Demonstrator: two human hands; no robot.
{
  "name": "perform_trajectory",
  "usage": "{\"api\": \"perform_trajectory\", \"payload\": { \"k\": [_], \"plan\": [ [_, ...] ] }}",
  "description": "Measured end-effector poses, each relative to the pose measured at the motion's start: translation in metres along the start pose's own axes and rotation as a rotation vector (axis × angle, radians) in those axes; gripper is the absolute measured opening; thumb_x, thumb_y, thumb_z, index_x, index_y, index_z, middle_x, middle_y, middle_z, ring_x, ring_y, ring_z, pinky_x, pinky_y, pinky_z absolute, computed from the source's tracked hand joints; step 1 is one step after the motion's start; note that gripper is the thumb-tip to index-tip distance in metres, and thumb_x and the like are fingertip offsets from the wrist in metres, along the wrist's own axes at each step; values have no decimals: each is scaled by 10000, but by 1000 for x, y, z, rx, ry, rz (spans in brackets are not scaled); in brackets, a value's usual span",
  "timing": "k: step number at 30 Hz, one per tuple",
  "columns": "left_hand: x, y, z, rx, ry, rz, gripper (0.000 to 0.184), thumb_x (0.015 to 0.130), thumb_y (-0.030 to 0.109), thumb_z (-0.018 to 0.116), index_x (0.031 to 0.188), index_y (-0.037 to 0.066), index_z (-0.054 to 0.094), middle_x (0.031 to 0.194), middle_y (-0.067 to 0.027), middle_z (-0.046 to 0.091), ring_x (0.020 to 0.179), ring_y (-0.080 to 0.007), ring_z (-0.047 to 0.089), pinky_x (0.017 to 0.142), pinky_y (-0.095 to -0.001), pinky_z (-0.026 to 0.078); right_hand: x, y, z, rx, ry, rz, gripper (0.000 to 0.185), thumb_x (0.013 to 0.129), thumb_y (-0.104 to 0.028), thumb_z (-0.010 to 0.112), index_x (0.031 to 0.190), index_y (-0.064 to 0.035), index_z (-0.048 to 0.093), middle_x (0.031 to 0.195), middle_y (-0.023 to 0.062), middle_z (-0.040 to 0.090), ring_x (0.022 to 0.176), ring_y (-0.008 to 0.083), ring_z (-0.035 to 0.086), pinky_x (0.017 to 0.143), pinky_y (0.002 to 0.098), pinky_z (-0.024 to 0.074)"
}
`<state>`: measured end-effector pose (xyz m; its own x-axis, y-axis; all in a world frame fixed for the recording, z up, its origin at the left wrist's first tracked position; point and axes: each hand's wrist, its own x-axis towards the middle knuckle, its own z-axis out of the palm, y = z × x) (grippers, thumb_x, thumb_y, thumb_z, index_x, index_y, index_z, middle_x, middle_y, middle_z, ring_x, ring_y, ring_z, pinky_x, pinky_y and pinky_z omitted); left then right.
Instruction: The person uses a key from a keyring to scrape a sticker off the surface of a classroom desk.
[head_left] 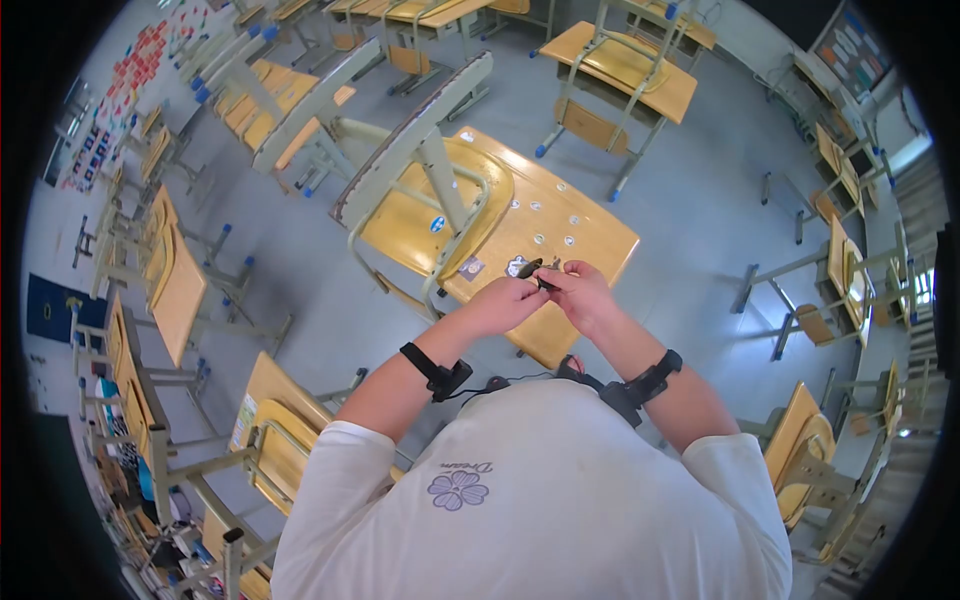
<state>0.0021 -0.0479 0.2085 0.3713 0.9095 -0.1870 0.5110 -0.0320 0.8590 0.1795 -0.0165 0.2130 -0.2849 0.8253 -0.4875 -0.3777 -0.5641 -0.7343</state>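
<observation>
My left hand (507,303) and my right hand (582,294) meet over the near part of a wooden desk (600,240). Fingers of both hands are closed around a small black object (531,268), whose exact kind I cannot make out. A small metallic-looking piece shows by my right fingertips. Just beyond the hands, a black-and-white sticker (516,266) lies on the desktop. Several small pale stickers (538,239) dot the surface farther off. An upturned chair (415,225) rests with its yellow seat on the desk's left side, left of my hands.
Black straps with small devices (447,377) sit on both forearms, and a thin dark cable runs across my front. Several other desks (640,75) with upturned chairs stand around on the grey floor (690,200). Curtains (920,350) hang at the right.
</observation>
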Motion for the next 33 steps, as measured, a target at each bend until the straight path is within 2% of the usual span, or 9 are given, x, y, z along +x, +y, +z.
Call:
{"api": "perform_trajectory", "payload": {
  "k": [6,13,16,20,22,25,27,28,33],
  "plan": [
    [-1,12,7,536,175,231,296,843,291,576,690,50,654,634,-155,625,599,-369,609,558,-457,480,-12,5,-10,79,59,-27,198,872,40,654,898,-31,471,1002,195,660,933,276,672,796,375,568],
    [10,34,-17,829,-132,340,301,824,280,533,664,54,650,636,-159,622,600,-364,614,592,-484,491,-36,-9,-23,-3,28,90,203,889,-111,683,991,-2,545,1002,166,662,866,259,674,752,351,573],
    [16,44,-28,663,-258,418,314,841,266,518,660,34,627,631,-180,602,591,-348,593,600,-466,476,-53,-22,-32,-471,-55,8,235,906,-233,671,949,-25,570,959,156,654,766,251,647,783,340,535],
    [27,57,-29,149,-509,250,341,879,227,467,593,41,458,543,-87,436,494,-233,409,518,-373,348,-59,-17,-50,-585,-296,-247,299,944,-314,618,902,-20,587,845,133,651,772,240,643,840,366,511],
    [38,55,-27,-70,-642,201,356,889,212,446,575,55,385,530,-45,359,476,-185,326,493,-340,290,-55,-11,-54,-523,-400,-178,348,963,-354,591,878,-17,596,788,122,649,774,235,641,869,379,498],
    [54,41,-23,-370,-704,-135,349,894,187,408,575,109,290,555,12,286,503,-116,232,484,-293,202,-44,-9,-58,-426,-458,-81,403,982,-395,565,854,-14,605,731,111,648,777,229,639,897,392,486],
    [55,30,-15,-627,-682,-231,350,887,189,406,571,131,266,541,18,271,504,-106,203,481,-289,183,-38,-11,-58,-1,-570,195,409,1007,-374,509,835,-16,604,692,103,626,720,228,638,834,416,533],
    [55,26,-12,-629,-676,-260,350,887,189,406,571,131,266,541,18,271,504,-106,203,481,-289,183,-33,-9,-58,-11,-561,199,398,1003,-371,511,815,-30,590,672,88,608,637,208,627,724,417,567],
    [62,11,-3,-541,-599,-323,361,888,217,409,571,135,256,536,29,240,489,-105,198,471,-282,175,-6,-10,-70,-43,-561,304,406,1011,-373,502,823,-25,591,632,47,557,539,170,587,606,342,545]
  ]
}}
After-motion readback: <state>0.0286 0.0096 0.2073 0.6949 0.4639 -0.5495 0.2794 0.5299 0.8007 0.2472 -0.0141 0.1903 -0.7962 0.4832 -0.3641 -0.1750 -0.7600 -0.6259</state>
